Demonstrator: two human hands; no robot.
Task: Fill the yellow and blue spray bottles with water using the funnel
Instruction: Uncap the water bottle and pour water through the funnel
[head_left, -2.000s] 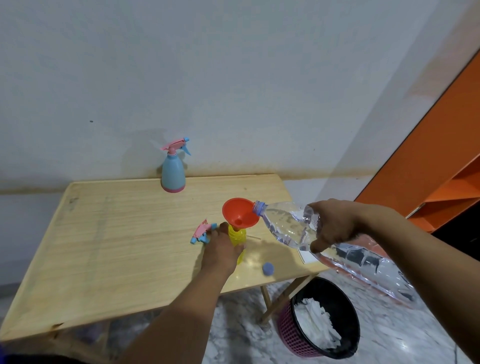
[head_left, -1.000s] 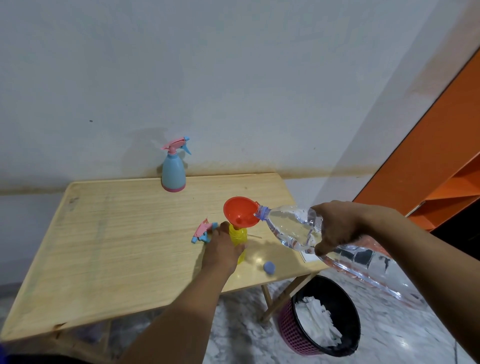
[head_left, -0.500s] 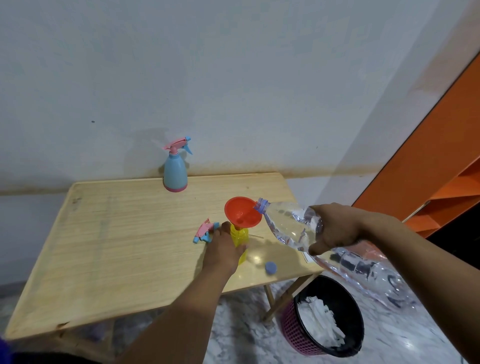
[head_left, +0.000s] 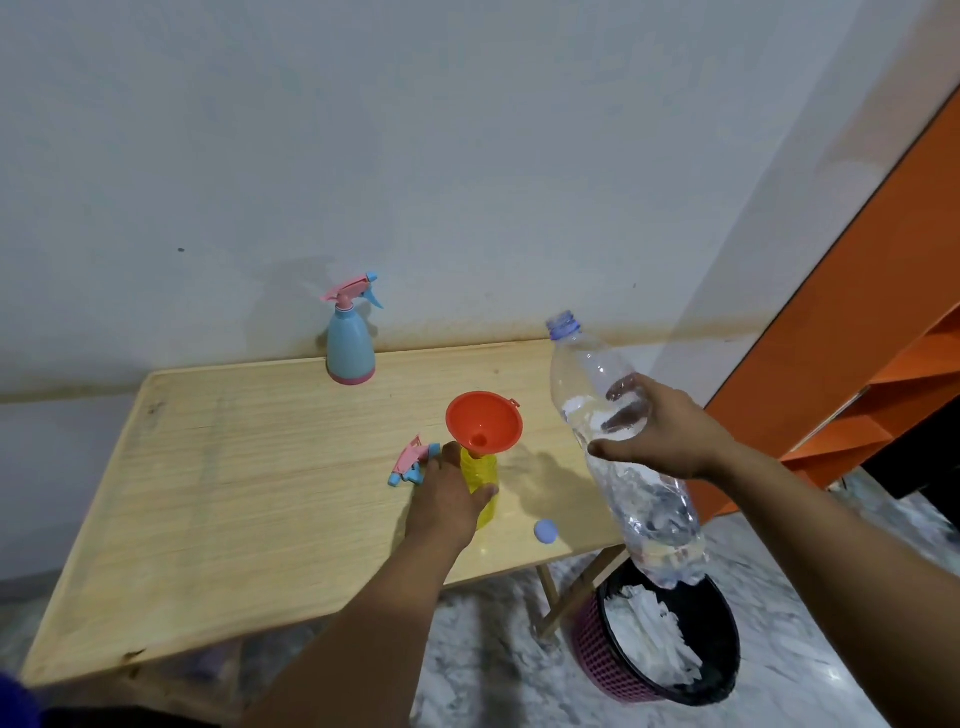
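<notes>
The left hand (head_left: 448, 499) is curled around the small yellow plastic spray bottle (head_left: 482, 486), which stands on the light wooden desk (head_left: 234, 493) near its front right part. An orange plastic funnel (head_left: 484, 422) sits in the neck of this bottle and leans a little. The right hand (head_left: 657, 436) grips the middle of a large clear plastic water bottle (head_left: 618, 452); the bottle is held nearly upright with its open mouth up, to the right of the funnel and apart from it, with its bottom over the desk edge and the black and purple waste basket (head_left: 670, 639) on the floor.

The risks, as I judge them:
- The funnel only rests in the narrow neck; if the left hand lets go or is knocked, funnel and light bottle may tip and spill.
- The big bottle is thin and soft; a strong squeeze could push water out of the open mouth.
- The pink and blue spray head (head_left: 413, 460) lies touching or just beside the left hand, and the small blue cap (head_left: 545, 531) lies near the desk edge; a careless move may push either off.

The blue spray bottle with the pink trigger (head_left: 350, 343) stands at the back by the wall, its head on, so I think it is not yet filled.
</notes>
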